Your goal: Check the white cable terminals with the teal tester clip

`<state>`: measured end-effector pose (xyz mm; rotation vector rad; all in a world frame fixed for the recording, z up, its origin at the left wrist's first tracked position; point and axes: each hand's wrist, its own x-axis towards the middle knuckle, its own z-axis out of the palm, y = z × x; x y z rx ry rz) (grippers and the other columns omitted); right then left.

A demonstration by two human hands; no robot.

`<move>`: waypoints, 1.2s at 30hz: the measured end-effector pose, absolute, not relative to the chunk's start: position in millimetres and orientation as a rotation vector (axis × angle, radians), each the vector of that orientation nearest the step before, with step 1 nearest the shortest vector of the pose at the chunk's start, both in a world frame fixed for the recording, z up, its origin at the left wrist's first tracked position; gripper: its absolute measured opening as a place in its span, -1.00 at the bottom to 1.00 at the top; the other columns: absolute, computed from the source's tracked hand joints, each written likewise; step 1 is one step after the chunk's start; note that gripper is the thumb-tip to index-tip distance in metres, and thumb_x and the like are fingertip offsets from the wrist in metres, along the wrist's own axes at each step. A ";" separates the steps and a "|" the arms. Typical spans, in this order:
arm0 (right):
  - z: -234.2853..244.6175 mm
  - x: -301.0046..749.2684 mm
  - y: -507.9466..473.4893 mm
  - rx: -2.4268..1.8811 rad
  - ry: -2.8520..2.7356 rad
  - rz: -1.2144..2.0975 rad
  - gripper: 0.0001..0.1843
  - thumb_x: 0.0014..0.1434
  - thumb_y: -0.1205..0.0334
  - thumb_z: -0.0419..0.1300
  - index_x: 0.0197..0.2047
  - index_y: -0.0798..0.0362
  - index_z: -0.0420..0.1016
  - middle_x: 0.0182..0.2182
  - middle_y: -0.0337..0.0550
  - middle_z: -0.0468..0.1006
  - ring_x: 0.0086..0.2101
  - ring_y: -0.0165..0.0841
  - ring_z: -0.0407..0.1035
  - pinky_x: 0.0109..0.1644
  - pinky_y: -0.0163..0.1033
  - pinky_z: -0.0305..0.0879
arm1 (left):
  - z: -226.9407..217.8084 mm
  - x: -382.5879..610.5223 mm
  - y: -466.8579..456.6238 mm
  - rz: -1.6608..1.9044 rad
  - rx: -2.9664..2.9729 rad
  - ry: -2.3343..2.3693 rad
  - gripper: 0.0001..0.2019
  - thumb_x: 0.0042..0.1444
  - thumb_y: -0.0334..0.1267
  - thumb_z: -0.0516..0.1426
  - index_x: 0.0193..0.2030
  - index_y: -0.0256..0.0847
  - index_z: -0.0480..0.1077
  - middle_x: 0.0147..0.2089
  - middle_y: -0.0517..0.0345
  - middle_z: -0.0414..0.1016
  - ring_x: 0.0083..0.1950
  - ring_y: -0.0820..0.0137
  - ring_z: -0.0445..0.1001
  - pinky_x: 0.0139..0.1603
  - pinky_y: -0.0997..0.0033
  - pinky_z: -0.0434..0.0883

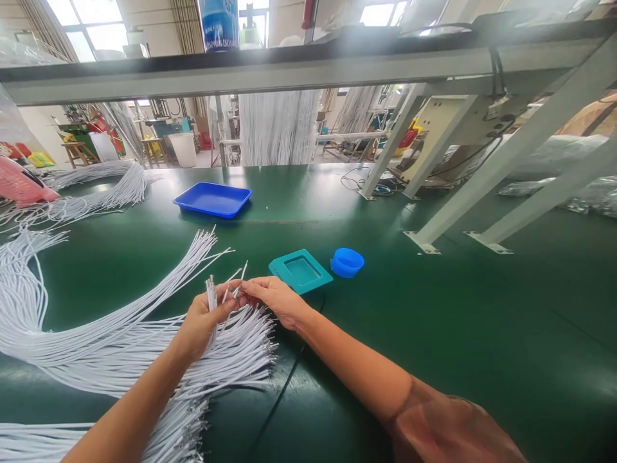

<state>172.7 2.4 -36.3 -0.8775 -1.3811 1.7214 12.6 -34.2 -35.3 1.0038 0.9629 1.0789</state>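
Just left of the teal tray [303, 271], I am gripping a bunch of white wires [211, 293] with my left hand [198, 323] and pinching one wire tip [244, 270] with my right hand [279, 299], while a wire pile [241, 360] is spreading nearer me, a blue tray [212, 199] is lying beyond, and a blue bowl [347, 265] and metal legs [504, 161] are standing rightward.

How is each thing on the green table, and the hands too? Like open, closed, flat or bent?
Left hand: closed around white wires, ends pointing up
Right hand: pinching at a wire end
Wire bundles: lying curved, ends fanned out
Blue tray: lying flat, open-topped
Teal tray: lying flat
Blue round dish: seems open side up
Metal frame: standing
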 end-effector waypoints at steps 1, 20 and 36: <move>-37.5 172.2 2.0 -0.880 -1.346 1.748 -0.69 -0.04 0.04 0.20 -0.47 0.18 0.47 -0.55 -0.22 0.45 -0.55 -0.54 0.17 -0.42 -0.37 0.07 | -35.7 12.4 -34.2 1.082 1.026 0.969 -0.64 -0.10 -0.32 0.24 -0.09 -0.24 0.44 -0.30 0.08 0.47 -0.26 0.40 0.40 -0.30 0.49 0.26; -40.4 195.4 16.4 -1.207 -2.609 -0.044 -0.82 0.16 0.35 0.05 -0.16 0.14 0.39 -0.26 -0.05 0.52 -0.18 -0.29 0.31 0.08 -0.08 -0.09 | -50.9 13.6 -19.6 0.949 0.713 0.981 -0.64 -0.13 -0.45 0.21 -0.14 -0.28 0.29 -0.51 0.22 0.35 -0.67 0.70 0.09 -0.69 0.71 -0.01; -53.2 193.6 20.6 -0.986 -2.748 -0.438 -0.80 0.15 0.45 -0.05 -0.38 0.17 0.39 -0.47 -0.06 0.46 -0.37 -0.27 0.32 0.06 -0.11 -0.02 | -58.4 16.5 -7.0 0.843 0.704 0.985 -0.76 -0.18 -0.49 0.19 -0.35 -0.29 0.23 -0.56 0.25 0.31 -0.69 0.71 0.01 -0.71 0.69 -0.04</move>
